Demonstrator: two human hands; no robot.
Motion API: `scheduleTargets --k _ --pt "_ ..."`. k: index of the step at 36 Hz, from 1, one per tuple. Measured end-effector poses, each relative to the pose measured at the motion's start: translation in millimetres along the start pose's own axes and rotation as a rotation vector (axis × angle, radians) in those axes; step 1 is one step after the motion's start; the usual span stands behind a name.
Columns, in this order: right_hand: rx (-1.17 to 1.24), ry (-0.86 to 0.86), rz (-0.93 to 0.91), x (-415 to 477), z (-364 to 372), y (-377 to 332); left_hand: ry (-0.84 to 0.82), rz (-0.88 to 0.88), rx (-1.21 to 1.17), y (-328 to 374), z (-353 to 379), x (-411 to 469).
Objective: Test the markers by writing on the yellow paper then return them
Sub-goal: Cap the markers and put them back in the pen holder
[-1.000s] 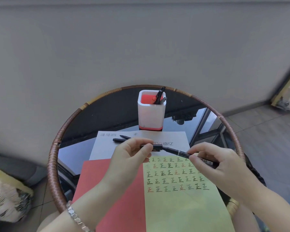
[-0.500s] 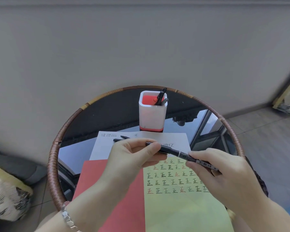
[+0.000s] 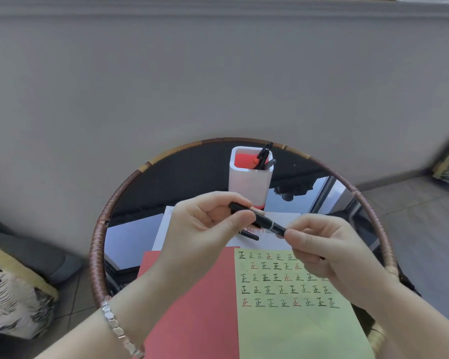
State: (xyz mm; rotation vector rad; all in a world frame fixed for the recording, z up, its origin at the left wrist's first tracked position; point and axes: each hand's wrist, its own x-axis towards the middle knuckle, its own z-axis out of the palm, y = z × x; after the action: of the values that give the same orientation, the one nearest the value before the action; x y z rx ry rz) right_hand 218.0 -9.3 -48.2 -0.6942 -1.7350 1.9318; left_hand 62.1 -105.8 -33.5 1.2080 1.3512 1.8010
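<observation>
Both hands hold one black marker (image 3: pixel 263 221) in the air above the table. My left hand (image 3: pixel 205 226) pinches its far-left end between thumb and fingers, and my right hand (image 3: pixel 327 252) grips its other end. Below lies the yellow paper (image 3: pixel 296 327) with several rows of small written characters. A white pen holder (image 3: pixel 249 182) with a red inside stands at the back with several markers (image 3: pixel 263 155) in it. Another black marker (image 3: pixel 250 236) lies on the white sheet, mostly hidden by my left hand.
A red sheet (image 3: pixel 192 307) lies left of the yellow paper and a white printed sheet (image 3: pixel 283 240) lies behind both. The round glass table has a wicker rim (image 3: pixel 99 229). Patterned cushions (image 3: pixel 13 299) lie on the floor at left and far right. A grey wall stands behind.
Both hands rose and drew together with the marker. The length of marker showing between them has shortened, and my left hand now covers the loose markers on the white sheet.
</observation>
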Motion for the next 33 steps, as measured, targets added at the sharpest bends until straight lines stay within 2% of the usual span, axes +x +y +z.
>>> scheduleTargets --k 2,5,7,9,12,15,20,29,33 --pt "-0.08 0.036 0.002 4.8 11.3 0.2 0.083 -0.117 -0.075 -4.9 -4.5 1.6" --pt "-0.512 0.207 -0.16 18.9 24.0 7.9 0.29 -0.269 -0.105 -13.5 -6.5 4.2" --pt "-0.796 0.242 -0.179 33.1 24.4 18.5 0.442 -0.207 -0.049 -15.1 -10.8 6.5" --pt "-0.948 0.212 -0.106 47.9 23.1 28.2 0.558 -0.05 0.022 -12.2 -16.9 10.1" --pt "-1.103 0.127 -0.01 67.3 26.3 42.5 0.61 0.173 0.087 -3.9 -20.6 17.2" --pt "-1.192 0.098 0.016 80.8 31.0 52.9 0.549 0.293 0.127 0.3 -14.5 27.0" --pt "-1.188 0.072 0.063 83.8 28.5 61.6 0.417 0.296 0.232 -7.3 -2.1 58.7" --pt "-1.052 0.186 0.091 43.0 -0.6 46.7 0.116 0.055 0.857 -35.0 8.1 119.7" --pt "-1.021 0.205 0.084 28.6 -8.6 38.6 0.052 0.029 0.963 -38.9 4.6 116.4"
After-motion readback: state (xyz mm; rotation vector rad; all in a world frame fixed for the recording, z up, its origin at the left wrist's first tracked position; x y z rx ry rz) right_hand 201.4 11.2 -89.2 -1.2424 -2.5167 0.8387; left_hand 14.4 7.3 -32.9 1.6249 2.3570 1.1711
